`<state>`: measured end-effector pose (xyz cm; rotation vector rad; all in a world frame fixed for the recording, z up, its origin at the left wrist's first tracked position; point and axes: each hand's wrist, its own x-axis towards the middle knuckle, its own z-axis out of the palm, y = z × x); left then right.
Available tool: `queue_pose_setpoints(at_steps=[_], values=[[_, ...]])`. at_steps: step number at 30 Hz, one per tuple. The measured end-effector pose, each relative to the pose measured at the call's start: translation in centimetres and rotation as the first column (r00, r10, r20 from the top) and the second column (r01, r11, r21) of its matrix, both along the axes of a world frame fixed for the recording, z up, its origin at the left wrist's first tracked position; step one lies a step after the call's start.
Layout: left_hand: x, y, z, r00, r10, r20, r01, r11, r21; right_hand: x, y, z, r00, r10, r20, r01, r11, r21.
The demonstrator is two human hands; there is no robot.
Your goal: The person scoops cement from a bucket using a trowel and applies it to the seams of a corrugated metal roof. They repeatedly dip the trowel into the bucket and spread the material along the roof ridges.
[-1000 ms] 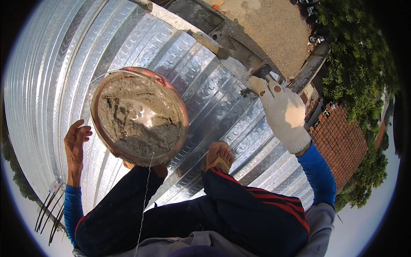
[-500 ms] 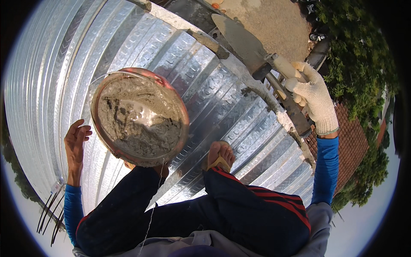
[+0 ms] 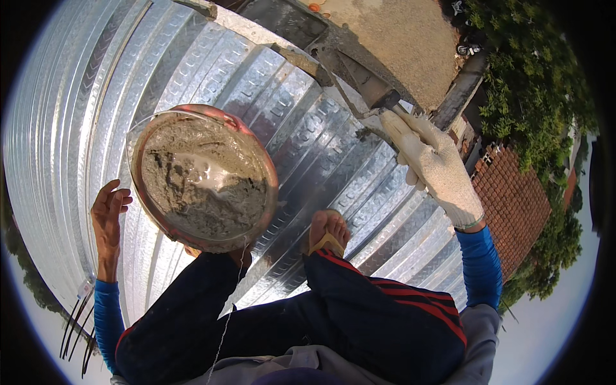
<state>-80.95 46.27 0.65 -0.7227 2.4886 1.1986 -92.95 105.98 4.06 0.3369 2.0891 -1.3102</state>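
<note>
My right hand (image 3: 435,163), in a knitted off-white work glove, is closed round the handle of a trowel (image 3: 367,82). The trowel's blade tilts steeply, seen nearly edge-on, over the far mortar-smeared edge of the metal decking. My left hand (image 3: 108,210) is bare, its fingers loosely bent and apart, with nothing in it. Just to its right stands a reddish bucket (image 3: 272,168), filled with wet grey mortar (image 3: 205,179); a thin wire handle lies along its rim. My left hand does not touch the bucket.
Ribbed shiny metal decking (image 3: 308,160) spreads under my sandalled feet (image 3: 328,231). Beyond its edge the ground drops to a sandy yard (image 3: 391,38). A tiled roof (image 3: 510,205) and trees (image 3: 526,83) are at right; dark rods (image 3: 77,327) stick out at lower left.
My right hand has moved left and inward with the trowel. The blade has turned from showing its broad face to nearly edge-on, and dropped nearer the decking edge. My left hand stays beside the bucket.
</note>
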Motion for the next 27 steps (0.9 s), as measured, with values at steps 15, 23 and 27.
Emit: queue_pose_setpoints(at_steps=[15, 23, 27], values=[[0.6, -0.6, -0.4, 0.999, -0.012, 0.030, 0.013, 1.000, -0.009, 7.2, -5.8, -4.9, 0.881, -0.448, 0.148, 0.455, 0.890, -0.017], [0.2, -0.1, -0.4, 0.999, -0.036, 0.033, 0.036, 0.999, -0.014, 6.9, -3.9, -5.7, 0.932, -0.356, 0.069, 0.359, 0.932, -0.045], [0.1, -0.1, -0.1, 0.998, -0.019, 0.058, 0.019, 1.000, 0.000, 3.8, -2.3, -4.6, 0.974, -0.224, 0.029, 0.224, 0.974, -0.019]])
